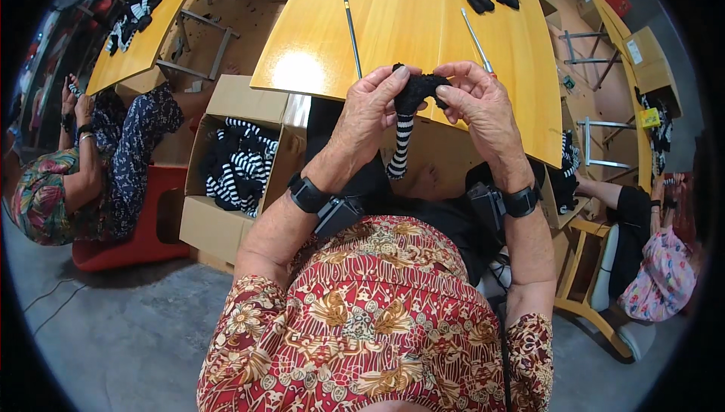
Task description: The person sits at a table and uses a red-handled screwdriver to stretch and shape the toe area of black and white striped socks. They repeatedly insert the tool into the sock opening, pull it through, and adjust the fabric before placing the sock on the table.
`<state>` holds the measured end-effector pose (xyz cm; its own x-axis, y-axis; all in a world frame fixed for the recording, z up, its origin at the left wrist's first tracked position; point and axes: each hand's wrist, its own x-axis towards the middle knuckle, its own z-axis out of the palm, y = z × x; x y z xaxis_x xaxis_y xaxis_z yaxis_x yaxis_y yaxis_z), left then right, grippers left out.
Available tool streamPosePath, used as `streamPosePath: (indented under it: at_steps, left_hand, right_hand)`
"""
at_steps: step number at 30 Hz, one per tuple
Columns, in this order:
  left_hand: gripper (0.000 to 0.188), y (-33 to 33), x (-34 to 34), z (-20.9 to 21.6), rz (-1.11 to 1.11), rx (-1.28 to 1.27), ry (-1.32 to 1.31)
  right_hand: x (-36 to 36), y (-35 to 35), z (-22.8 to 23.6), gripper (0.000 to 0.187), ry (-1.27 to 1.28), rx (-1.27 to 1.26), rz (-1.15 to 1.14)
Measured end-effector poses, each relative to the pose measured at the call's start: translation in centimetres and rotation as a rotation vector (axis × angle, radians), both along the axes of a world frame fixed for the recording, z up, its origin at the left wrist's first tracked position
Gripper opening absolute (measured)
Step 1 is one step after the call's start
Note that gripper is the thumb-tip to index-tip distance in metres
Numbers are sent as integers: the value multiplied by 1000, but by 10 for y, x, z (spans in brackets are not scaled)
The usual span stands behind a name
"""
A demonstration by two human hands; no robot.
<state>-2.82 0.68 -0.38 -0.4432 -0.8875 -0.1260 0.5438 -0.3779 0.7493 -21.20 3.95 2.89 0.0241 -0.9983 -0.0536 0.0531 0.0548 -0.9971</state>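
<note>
Pinching fuzzy black fabric (412, 99), striped tube (401, 142) hanging

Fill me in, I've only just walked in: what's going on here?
A person's left hand and right hand pinch the black part of a knit piece between them, its striped end hanging down. On the table beyond lie a black rod and a slim tool. More striped pieces are in an open box to the left.
</note>
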Motion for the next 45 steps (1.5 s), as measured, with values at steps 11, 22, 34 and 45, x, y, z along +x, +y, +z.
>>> streamPosePath:
  at_steps: [11,22,34,45]
  left_hand:
    - [19,-11,86,3,370,-8,52]
    - [25,-54,307,-134,875,141,-95]
    - [26,-33,292,-181,902,198,-803]
    - [23,-59,169,-60,851,-500,-1086]
  right_hand:
    - [-75,7,-26,30,1456,-740,-238]
    - [-90,-11,-73,37,1442,-497,-400]
    - [-156,-7,31,25,1018,-223,-491]
    - [-219,-150,60,24,1406,-358,-587]
